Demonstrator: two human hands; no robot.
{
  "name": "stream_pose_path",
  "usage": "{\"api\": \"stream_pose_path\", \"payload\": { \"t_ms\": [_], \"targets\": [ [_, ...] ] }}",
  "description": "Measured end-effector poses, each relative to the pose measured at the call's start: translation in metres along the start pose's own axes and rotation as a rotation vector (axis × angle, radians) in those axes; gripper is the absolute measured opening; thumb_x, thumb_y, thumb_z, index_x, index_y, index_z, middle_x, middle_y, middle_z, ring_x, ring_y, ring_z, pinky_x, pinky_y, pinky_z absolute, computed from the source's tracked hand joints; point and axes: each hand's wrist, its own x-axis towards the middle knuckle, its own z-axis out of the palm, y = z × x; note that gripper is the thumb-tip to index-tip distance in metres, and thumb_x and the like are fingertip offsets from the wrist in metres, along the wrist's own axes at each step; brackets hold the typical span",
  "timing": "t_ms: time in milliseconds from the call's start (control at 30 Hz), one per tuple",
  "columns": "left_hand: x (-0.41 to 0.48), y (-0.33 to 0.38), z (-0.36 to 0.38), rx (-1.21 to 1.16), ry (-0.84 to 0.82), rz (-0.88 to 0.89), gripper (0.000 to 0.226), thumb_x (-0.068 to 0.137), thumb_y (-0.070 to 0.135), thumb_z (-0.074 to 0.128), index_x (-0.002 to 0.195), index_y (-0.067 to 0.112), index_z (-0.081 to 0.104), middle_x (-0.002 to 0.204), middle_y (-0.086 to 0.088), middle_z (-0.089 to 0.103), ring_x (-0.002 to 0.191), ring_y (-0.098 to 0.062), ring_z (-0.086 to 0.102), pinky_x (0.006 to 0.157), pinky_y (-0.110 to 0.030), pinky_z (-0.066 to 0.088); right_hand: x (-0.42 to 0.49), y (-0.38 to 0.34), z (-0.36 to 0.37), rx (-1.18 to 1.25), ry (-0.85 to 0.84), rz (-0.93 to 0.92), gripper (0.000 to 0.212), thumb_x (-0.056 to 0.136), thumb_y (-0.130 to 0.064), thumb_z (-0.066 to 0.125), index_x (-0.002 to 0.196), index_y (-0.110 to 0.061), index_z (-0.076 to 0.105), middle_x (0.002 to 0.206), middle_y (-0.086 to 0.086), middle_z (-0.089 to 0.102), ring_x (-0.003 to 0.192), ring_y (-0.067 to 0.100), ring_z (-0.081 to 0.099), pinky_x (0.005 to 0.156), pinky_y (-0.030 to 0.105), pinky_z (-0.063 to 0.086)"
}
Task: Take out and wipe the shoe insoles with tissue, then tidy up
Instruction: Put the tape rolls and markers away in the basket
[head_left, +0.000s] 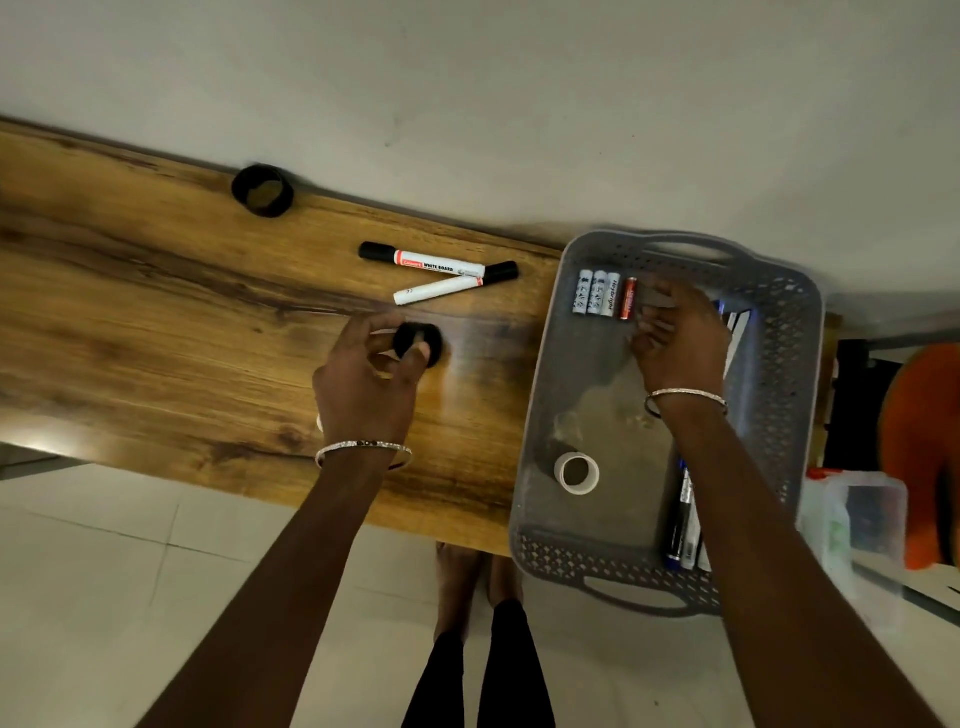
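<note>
Over the wooden table (156, 312) our left hand (363, 376) is pinching a black roll (421, 340) that could roll off. Our right hand (680, 345), grip unclear, is crowding batteries (597, 293) in the basket (795, 415)

Wooden table (156, 322): black tape roll (262, 190) near far edge, two markers (423, 260) touching, grey basket (597, 564) right end.

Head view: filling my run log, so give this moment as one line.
left hand: pinches black roll | right hand: in grey basket by batteries, grip unclear | markers: two on table
</note>
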Motion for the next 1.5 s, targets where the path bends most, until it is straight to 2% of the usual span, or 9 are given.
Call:
{"api": "stream_pose_path", "payload": {
  "t_ms": [100, 233, 500, 767, 833, 1000, 1167, 1300, 1500],
  "targets": [
    [-0.028, 0.021, 0.011, -0.137, -0.149, 0.028, 0.024, 0.083, 0.021, 0.08, 0.103, 0.019, 0.066, 0.092, 0.015, 0.071, 0.076, 0.001, 0.07, 0.066, -0.025, 0.06, -0.016, -0.002, -0.006, 0.276, -0.022, 0.197, 0.042, 0.076, 0.006, 0.056, 0.116, -0.006, 0.062, 0.088, 0.0, 0.063, 0.073, 0.013, 0.061, 0.065, 0.023, 0.051],
    [-0.067, 0.041, 0.033, -0.156, -0.312, 0.067, 0.022, 0.08, 0.019, 0.082, 0.099, 0.022, 0.07, 0.087, 0.019, 0.071, 0.074, 0.005, 0.069, 0.067, -0.014, 0.056, -0.048, -0.017, -0.027, 0.257, 0.016, 0.322, 0.036, 0.081, 0.008, 0.066, 0.114, -0.006, 0.066, 0.099, -0.004, 0.066, 0.082, 0.004, 0.066, 0.08, 0.014, 0.053],
    [-0.112, 0.04, 0.071, 0.139, -0.565, 0.171, 0.036, 0.081, 0.045, 0.068, 0.102, 0.017, 0.076, 0.092, 0.0, 0.077, 0.083, -0.018, 0.073, 0.078, -0.039, 0.058, -0.133, -0.037, -0.065, 0.707, -0.376, 0.515, 0.023, 0.084, -0.011, 0.07, 0.107, -0.007, 0.072, 0.097, 0.007, 0.076, 0.091, 0.017, 0.073, 0.073, 0.023, 0.058],
    [-0.119, 0.038, 0.079, 0.708, -0.768, 0.395, 0.06, 0.086, 0.013, 0.073, 0.139, 0.021, 0.045, 0.15, -0.008, 0.036, 0.112, -0.031, 0.064, 0.089, -0.038, 0.052, -0.146, -0.01, -0.062, 0.456, -0.098, 0.638, 0.018, 0.087, 0.0, 0.069, 0.102, -0.01, 0.07, 0.089, 0.001, 0.071, 0.074, -0.008, 0.067, 0.064, 0.006, 0.05],
    [-0.12, 0.039, 0.084, 0.843, -0.756, 0.462, 0.062, 0.084, 0.001, 0.07, 0.138, 0.015, 0.043, 0.152, -0.014, 0.031, 0.102, -0.036, 0.068, 0.082, -0.041, 0.056, -0.142, -0.009, -0.058, 0.443, -0.039, 0.684, 0.017, 0.087, 0.0, 0.07, 0.102, -0.006, 0.066, 0.087, 0.004, 0.069, 0.062, -0.011, 0.063, 0.056, 0.004, 0.048],
    [-0.114, 0.047, 0.095, 0.814, -0.6, 0.504, 0.05, 0.081, 0.002, 0.074, 0.127, 0.007, 0.055, 0.135, -0.016, 0.053, 0.086, -0.038, 0.072, 0.068, -0.041, 0.059, -0.14, -0.008, -0.042, 0.302, 0.006, 0.678, 0.018, 0.083, -0.01, 0.074, 0.092, -0.024, 0.07, 0.089, 0.001, 0.075, 0.079, 0.014, 0.071, 0.076, 0.044, 0.061],
    [-0.096, 0.05, 0.101, 0.812, -0.466, 0.454, 0.037, 0.074, -0.001, 0.078, 0.109, 0.001, 0.066, 0.115, -0.021, 0.066, 0.063, -0.042, 0.07, 0.052, -0.043, 0.057, -0.128, -0.022, -0.03, 0.224, 0.086, 0.583, 0.016, 0.085, -0.007, 0.071, 0.099, -0.013, 0.074, 0.088, -0.001, 0.073, 0.077, 0.012, 0.069, 0.079, 0.033, 0.06],
    [-0.089, 0.054, 0.1, 0.8, -0.466, 0.446, 0.035, 0.09, -0.004, 0.056, 0.125, 0.0, 0.057, 0.129, -0.023, 0.058, 0.086, -0.048, 0.069, 0.07, -0.05, 0.057, -0.115, -0.035, -0.021, 0.211, 0.096, 0.506, 0.018, 0.086, -0.004, 0.069, 0.101, -0.01, 0.075, 0.091, -0.002, 0.072, 0.078, 0.01, 0.066, 0.068, -0.001, 0.044],
    [-0.093, 0.047, 0.1, 0.745, -0.38, 0.48, 0.038, 0.091, -0.002, 0.058, 0.129, 0.0, 0.057, 0.122, -0.024, 0.062, 0.087, -0.049, 0.069, 0.072, -0.051, 0.057, -0.107, -0.039, -0.015, 0.113, 0.04, 0.459, 0.017, 0.088, -0.009, 0.068, 0.105, -0.007, 0.074, 0.099, 0.008, 0.075, 0.085, 0.017, 0.07, 0.078, 0.021, 0.052]
  ]
}}
